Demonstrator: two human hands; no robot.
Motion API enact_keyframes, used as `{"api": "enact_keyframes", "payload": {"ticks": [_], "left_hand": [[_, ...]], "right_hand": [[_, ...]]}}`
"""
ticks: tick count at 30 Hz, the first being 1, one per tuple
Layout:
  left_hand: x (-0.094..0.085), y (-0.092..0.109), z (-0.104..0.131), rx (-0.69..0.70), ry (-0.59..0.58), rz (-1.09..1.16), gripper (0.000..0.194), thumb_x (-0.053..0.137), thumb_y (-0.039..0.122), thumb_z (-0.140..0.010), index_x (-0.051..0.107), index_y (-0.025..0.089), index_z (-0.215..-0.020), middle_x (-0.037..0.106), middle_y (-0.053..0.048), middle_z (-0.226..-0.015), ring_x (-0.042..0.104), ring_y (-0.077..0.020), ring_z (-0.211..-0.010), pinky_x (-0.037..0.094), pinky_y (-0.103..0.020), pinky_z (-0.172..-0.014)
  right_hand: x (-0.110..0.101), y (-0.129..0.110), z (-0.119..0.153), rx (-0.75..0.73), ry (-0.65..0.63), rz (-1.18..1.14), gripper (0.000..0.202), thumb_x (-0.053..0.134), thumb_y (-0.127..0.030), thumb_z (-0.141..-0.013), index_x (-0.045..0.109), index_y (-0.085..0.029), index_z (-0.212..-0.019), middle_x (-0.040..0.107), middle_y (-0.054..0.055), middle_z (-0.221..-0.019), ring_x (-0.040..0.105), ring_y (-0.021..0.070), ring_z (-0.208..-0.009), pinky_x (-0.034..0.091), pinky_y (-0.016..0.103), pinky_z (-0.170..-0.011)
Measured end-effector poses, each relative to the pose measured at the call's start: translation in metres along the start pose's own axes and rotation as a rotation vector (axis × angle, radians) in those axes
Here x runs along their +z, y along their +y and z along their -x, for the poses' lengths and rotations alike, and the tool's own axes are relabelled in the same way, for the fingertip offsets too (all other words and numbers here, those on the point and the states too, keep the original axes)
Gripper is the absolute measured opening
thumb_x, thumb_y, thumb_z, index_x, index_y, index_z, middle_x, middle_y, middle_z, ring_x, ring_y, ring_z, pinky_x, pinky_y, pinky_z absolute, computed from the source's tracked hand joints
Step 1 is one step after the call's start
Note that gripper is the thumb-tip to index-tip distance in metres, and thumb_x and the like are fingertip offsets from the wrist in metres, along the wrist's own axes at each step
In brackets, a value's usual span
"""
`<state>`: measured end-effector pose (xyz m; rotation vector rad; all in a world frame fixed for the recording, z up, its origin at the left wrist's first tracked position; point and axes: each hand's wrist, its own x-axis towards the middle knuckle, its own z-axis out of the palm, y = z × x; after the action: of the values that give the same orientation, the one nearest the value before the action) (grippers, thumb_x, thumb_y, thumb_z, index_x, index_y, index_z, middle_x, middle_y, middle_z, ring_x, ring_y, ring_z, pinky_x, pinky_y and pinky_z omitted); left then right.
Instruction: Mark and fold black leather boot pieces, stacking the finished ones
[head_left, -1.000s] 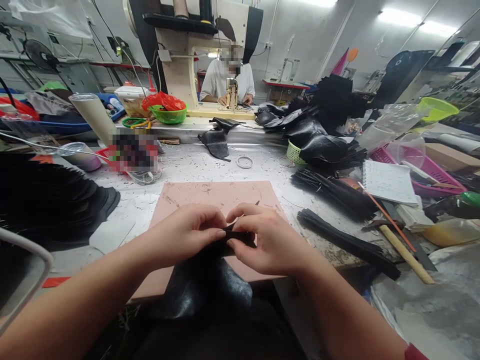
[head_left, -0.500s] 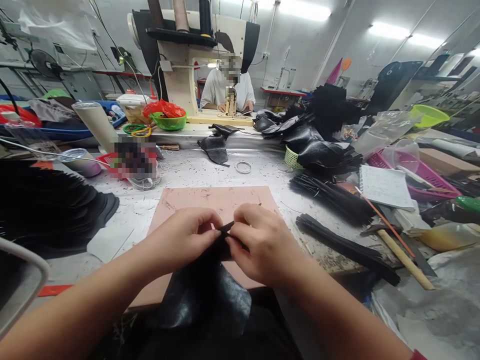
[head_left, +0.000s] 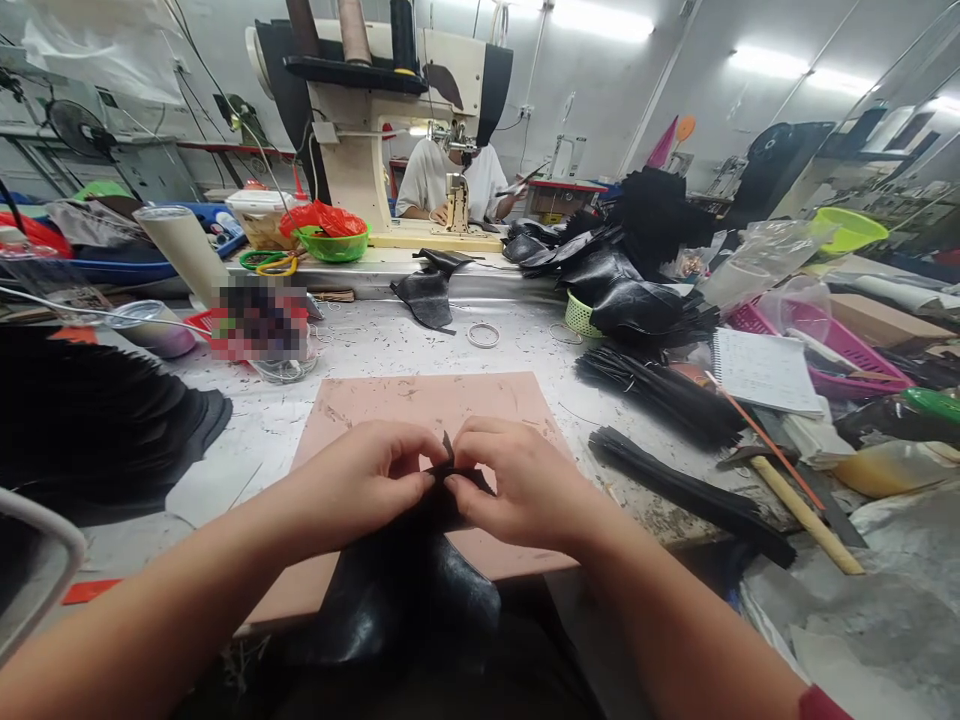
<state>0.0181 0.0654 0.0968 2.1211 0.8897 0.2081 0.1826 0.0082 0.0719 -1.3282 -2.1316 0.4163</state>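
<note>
Both hands meet over the near half of a pink board (head_left: 420,400) on the white worktable. My left hand (head_left: 367,480) is closed, pinching the upper edge of a black leather piece (head_left: 405,580) between thumb and fingers. My right hand (head_left: 517,480) pinches the same edge just beside it, fingers curled. A narrow black strip (head_left: 448,447) sticks up between the fingertips; whether it is joined to the leather is hidden. The shiny lower part of the leather hangs over the board's near edge towards my lap.
Stacked black pieces (head_left: 97,420) lie on the left. Bundles of black strips (head_left: 690,495) and a wooden-handled hammer (head_left: 806,515) are on the right. Beyond stands a sewing machine (head_left: 345,150), with a co-worker (head_left: 427,180) behind it. A loose leather piece (head_left: 424,295) lies before the machine.
My right hand has shifted slightly, its fingers less bunched, and the strip between the fingertips now points upward instead of slanting right. The co-worker has raised a hand with something dark.
</note>
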Motion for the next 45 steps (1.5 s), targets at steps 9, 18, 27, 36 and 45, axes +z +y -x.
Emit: {"api": "enact_keyframes", "payload": {"ticks": [9,18,27,36,45], "left_hand": [[0.002,-0.015,-0.007,-0.030,-0.016,0.047,0.017,0.048,0.029,-0.072,0.061,0.018,-0.072,0.061,0.002,-0.068,0.055,-0.0147,-0.067,0.041,-0.023,-0.061],[0.000,-0.020,-0.008,-0.061,-0.002,0.030,0.019,0.049,0.031,-0.071,0.062,0.018,-0.073,0.064,0.000,-0.070,0.056,-0.0164,-0.069,0.043,-0.025,-0.063],[-0.005,-0.013,-0.007,-0.064,-0.059,0.017,0.020,0.049,0.028,-0.071,0.065,0.017,-0.077,0.065,0.000,-0.071,0.056,-0.0164,-0.068,0.042,-0.025,-0.063],[-0.003,-0.017,-0.010,-0.073,-0.116,-0.064,0.021,0.048,0.025,-0.068,0.063,0.019,-0.081,0.052,0.004,-0.058,0.048,-0.0121,-0.054,0.035,-0.021,-0.049],[0.000,-0.022,-0.014,-0.058,-0.081,-0.097,0.018,0.047,0.026,-0.070,0.064,0.019,-0.072,0.063,0.001,-0.066,0.056,-0.0160,-0.066,0.040,-0.023,-0.059]], "right_hand": [[-0.004,0.006,-0.001,-0.007,-0.078,0.077,0.009,0.056,-0.022,-0.076,0.060,-0.016,-0.070,0.056,0.001,-0.077,0.051,0.0123,-0.069,0.039,0.025,-0.062],[0.000,0.015,-0.001,-0.027,-0.064,-0.044,0.011,0.057,-0.017,-0.073,0.054,-0.017,-0.063,0.055,0.001,-0.080,0.052,0.0128,-0.072,0.041,0.026,-0.066],[0.006,0.013,-0.003,0.019,-0.060,-0.075,0.010,0.052,-0.013,-0.076,0.049,-0.017,-0.067,0.054,0.000,-0.073,0.049,0.0119,-0.068,0.038,0.024,-0.064],[0.009,0.014,-0.005,0.047,-0.075,-0.052,0.010,0.055,-0.015,-0.076,0.052,-0.017,-0.066,0.057,0.000,-0.071,0.051,0.0125,-0.067,0.039,0.025,-0.063],[0.010,0.013,-0.004,0.043,-0.127,-0.045,0.005,0.054,-0.016,-0.078,0.053,-0.017,-0.073,0.059,0.002,-0.080,0.053,0.0145,-0.075,0.040,0.028,-0.070]]}}
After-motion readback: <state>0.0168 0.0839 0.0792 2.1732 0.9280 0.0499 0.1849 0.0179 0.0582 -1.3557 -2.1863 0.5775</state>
